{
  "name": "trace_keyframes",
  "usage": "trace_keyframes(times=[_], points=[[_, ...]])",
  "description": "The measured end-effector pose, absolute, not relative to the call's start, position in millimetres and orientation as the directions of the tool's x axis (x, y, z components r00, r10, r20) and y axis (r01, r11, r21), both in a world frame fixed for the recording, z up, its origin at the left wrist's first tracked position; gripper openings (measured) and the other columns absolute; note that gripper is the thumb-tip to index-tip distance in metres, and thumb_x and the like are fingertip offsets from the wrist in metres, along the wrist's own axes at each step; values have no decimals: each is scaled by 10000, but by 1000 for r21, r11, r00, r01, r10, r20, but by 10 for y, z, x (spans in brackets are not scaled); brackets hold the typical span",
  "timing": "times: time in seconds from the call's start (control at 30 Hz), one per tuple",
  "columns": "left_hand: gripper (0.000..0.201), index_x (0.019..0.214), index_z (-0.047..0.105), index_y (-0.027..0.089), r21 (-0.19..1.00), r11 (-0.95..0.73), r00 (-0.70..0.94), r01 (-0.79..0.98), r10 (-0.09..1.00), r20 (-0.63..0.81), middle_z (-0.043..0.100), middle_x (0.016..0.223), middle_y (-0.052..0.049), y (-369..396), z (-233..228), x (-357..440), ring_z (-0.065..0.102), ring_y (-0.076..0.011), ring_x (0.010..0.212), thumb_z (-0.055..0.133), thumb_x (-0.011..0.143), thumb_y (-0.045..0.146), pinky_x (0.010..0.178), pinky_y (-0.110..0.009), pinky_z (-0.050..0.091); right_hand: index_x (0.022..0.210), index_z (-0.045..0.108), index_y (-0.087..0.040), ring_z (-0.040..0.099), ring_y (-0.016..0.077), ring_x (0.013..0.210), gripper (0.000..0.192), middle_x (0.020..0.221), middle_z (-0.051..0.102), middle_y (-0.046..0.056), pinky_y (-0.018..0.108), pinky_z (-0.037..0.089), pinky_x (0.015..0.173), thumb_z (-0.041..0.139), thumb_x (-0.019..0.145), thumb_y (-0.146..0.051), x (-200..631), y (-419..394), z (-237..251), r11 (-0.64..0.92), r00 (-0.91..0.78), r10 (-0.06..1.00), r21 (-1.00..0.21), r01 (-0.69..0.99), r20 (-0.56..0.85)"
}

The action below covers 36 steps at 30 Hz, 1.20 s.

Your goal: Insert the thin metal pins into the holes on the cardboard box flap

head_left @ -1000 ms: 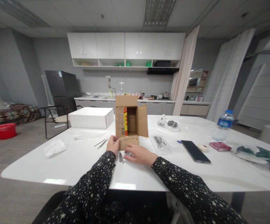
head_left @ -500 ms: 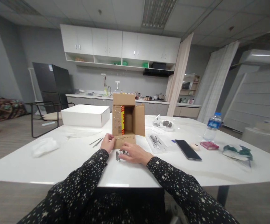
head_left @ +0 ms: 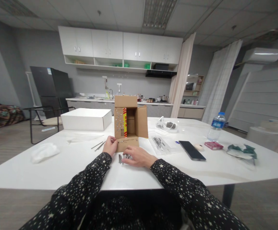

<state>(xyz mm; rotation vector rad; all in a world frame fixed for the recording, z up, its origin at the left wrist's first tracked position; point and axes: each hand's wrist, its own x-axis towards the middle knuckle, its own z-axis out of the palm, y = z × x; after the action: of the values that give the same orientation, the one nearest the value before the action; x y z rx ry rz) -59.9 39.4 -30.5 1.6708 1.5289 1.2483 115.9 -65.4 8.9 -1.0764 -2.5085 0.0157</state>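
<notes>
A cardboard box [head_left: 142, 121] stands open towards me, its front flap [head_left: 123, 146] lowered onto the table. The flap carries a row of small holes or dots. My left hand [head_left: 110, 145] is closed at the flap's left edge, fingertips against the cardboard. Just in front of the flap, my right hand [head_left: 138, 157] bends its fingers round a few dark metal screws, partly hidden by the hand. More loose screws [head_left: 120, 158] lie beside its thumb, heads too small to make out clearly. Two long thin metal rods [head_left: 99, 146] rest left of my left hand.
A white box [head_left: 86, 119] stands at back left, with crumpled white plastic [head_left: 45, 152] in front. On the right lie a clear pack of metal pieces [head_left: 161, 145], a phone [head_left: 192, 150], a pink packet [head_left: 213, 145] and a green-and-white wrapper [head_left: 241, 150]. A water bottle [head_left: 217, 127] stands behind.
The view has shifted slightly, so everything sits a little to the left. Both hands stay at nearly the same places by the flap and the screws.
</notes>
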Motion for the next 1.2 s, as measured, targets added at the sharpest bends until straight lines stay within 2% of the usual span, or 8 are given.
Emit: trace_keyframes(times=[0.27,0.67,1.2], points=[[93,783,446,215,842,-264,-86,471,936,341,555,716,18,426,-422,-691,545,-145,702,492,705,237,680,-268,416,1034,601,-173,538,169,843,366,958,577,72,293,408,723,505,866,-484,1004,-618,-60,715,-626,682,-164,680,379],[113,782,450,222,864,-228,-101,449,948,302,565,704,23,492,-458,-710,543,-146,671,507,692,258,644,-264,412,1026,607,-179,537,173,862,351,955,582,70,306,410,753,512,864,-476,989,-649,-31,708,-630,692,-162,687,352],[112,770,460,216,868,-224,-95,443,951,294,566,722,14,432,-316,-629,557,-155,719,516,692,274,681,-283,429,961,616,-164,527,174,863,363,953,578,76,311,410,755,506,860,-496,1068,-692,45,686,-604,714,-179,705,356]])
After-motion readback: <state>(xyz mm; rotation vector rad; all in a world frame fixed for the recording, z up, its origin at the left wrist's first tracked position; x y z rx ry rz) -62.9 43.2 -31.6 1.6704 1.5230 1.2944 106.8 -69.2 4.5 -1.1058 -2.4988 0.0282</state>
